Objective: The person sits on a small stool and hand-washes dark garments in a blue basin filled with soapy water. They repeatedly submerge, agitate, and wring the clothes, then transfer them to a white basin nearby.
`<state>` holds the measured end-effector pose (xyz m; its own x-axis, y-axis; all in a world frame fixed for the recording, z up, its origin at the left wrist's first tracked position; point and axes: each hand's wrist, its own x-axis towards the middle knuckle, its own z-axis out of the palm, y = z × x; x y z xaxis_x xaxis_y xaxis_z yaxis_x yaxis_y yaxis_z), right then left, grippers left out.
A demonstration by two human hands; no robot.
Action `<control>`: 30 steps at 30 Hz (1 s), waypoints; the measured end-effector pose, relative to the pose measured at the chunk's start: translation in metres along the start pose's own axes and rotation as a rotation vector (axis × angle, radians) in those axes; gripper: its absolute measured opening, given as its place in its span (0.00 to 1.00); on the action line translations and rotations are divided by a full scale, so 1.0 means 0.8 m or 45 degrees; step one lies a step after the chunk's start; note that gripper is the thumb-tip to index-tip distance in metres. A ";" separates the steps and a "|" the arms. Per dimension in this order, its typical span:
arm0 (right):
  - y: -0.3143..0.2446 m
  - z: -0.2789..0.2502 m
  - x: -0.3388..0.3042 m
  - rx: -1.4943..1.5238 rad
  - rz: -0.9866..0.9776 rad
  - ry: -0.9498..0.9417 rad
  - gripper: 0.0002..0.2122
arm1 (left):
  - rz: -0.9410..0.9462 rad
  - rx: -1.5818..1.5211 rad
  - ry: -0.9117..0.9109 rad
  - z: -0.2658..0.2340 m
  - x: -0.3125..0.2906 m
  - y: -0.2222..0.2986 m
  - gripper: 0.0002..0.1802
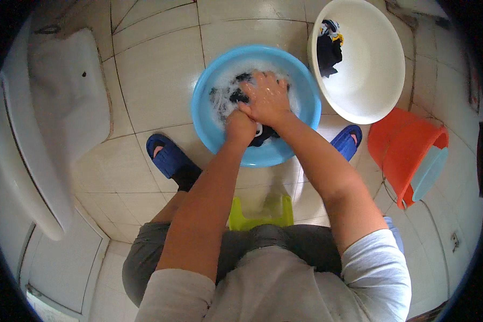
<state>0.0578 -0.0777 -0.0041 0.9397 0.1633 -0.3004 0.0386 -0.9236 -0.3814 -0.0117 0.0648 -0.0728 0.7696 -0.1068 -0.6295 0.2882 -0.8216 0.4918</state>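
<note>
A round blue basin (209, 126) sits on the tiled floor, holding foamy water and a dark garment (237, 96). My left hand (240, 127) is closed in a fist on the wet dark cloth near the basin's front. My right hand (268, 96) lies over the cloth just beyond it, fingers spread and pressing down, touching the left fist. Part of the garment is hidden under both hands.
A white basin (381, 70) at the back right holds a dark cloth with a yellow bit (328, 45). An orange bucket (400, 145) stands right of it. Blue slippers (166, 155) flank the blue basin; a yellow-green stool (263, 214) is beneath me. A white toilet (64, 96) stands left.
</note>
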 end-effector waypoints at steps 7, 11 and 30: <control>-0.045 -0.037 0.033 0.213 0.276 0.119 0.23 | 0.119 0.037 0.045 0.004 0.003 0.000 0.25; -0.019 -0.030 -0.059 0.109 0.045 0.175 0.25 | 0.248 -0.154 -0.016 0.007 -0.003 -0.012 0.23; -0.015 0.002 -0.064 -0.097 -0.013 0.297 0.20 | 0.331 -0.183 0.097 0.003 -0.007 -0.010 0.15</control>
<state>0.0086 -0.0748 0.0147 0.9919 0.0963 -0.0832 0.0656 -0.9472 -0.3138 -0.0199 0.0709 -0.0744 0.8670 -0.2563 -0.4273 0.1497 -0.6840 0.7140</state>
